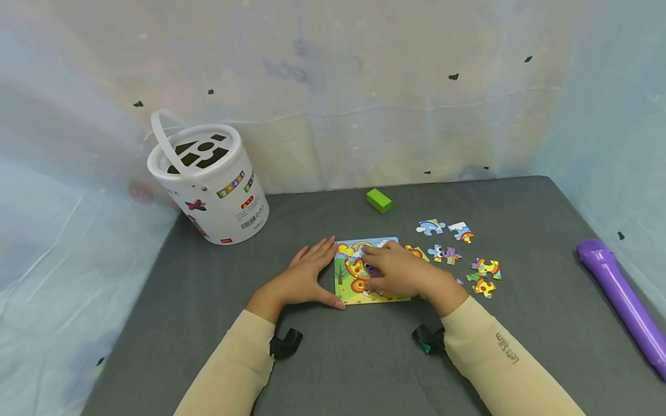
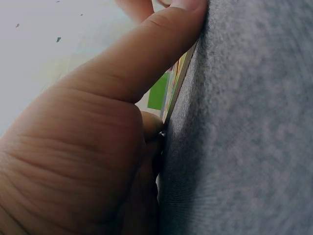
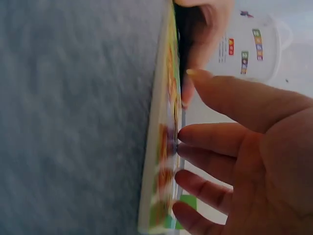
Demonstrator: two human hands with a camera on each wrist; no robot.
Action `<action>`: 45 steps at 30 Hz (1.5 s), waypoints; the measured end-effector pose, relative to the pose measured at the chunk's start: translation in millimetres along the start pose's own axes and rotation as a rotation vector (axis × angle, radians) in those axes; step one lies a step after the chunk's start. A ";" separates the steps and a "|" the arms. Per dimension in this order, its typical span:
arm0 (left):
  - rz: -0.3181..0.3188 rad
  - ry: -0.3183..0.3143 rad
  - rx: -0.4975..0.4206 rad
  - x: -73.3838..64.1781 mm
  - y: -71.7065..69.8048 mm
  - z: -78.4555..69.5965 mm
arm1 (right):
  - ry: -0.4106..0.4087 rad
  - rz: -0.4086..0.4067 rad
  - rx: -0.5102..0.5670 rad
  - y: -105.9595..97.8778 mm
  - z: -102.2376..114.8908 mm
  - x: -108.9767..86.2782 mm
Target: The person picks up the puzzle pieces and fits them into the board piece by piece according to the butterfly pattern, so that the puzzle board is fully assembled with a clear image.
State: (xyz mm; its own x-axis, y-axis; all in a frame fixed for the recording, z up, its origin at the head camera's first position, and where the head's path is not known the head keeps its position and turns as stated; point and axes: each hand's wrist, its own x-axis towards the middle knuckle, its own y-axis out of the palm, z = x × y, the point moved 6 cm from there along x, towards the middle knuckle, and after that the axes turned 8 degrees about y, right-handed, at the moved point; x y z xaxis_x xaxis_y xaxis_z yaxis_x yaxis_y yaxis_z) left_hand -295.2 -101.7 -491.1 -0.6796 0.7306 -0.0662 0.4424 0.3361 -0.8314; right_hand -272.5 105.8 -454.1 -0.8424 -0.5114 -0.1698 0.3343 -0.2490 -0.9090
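Note:
A colourful jigsaw puzzle board (image 1: 344, 294) with cartoon animals, a sun and a tree lies flat on the grey table. My left hand (image 1: 305, 276) rests along the board's left side, thumb apart from the fingers and touching near the lower corner. In the left wrist view, the thumb (image 2: 146, 54) lies beside the board's thin edge. My right hand (image 1: 401, 270) is over the board's right part and hides some of the picture. Its fingertips (image 3: 183, 133) touch the printed surface in the right wrist view, fingers spread and nothing gripped.
Several loose jigsaw pieces (image 1: 431, 227) lie right of the board, some partly behind my right hand. A green block (image 1: 378, 201) sits beyond it. A white lidded bucket (image 1: 222, 193) stands back left. A purple tube (image 1: 631, 308) lies along the right edge. Plastic sheeting (image 1: 362, 109) hangs behind.

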 end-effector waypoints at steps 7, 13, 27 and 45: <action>0.004 0.002 0.010 0.0 1.2 1.0 | 0.097 0.012 -0.135 15.8 9.7 0.2; -0.004 0.012 0.018 0.6 1.4 1.3 | 0.147 0.002 -0.115 28.1 15.5 4.1; -0.004 0.013 0.008 0.8 0.4 -0.1 | 0.110 -0.053 -0.046 30.1 11.1 7.0; -0.019 0.000 -0.011 0.4 2.0 3.1 | 0.018 -0.210 0.615 -14.2 -37.9 3.7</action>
State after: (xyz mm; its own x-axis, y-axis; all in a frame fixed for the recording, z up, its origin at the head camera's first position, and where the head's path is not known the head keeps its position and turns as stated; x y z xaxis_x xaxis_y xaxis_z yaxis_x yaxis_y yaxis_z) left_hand -296.4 -102.6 -494.5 -0.6878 0.7241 -0.0506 0.4359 0.3563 -0.8265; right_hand -296.4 138.6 -456.2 -0.9213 -0.3881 -0.0236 0.3384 -0.7703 -0.5406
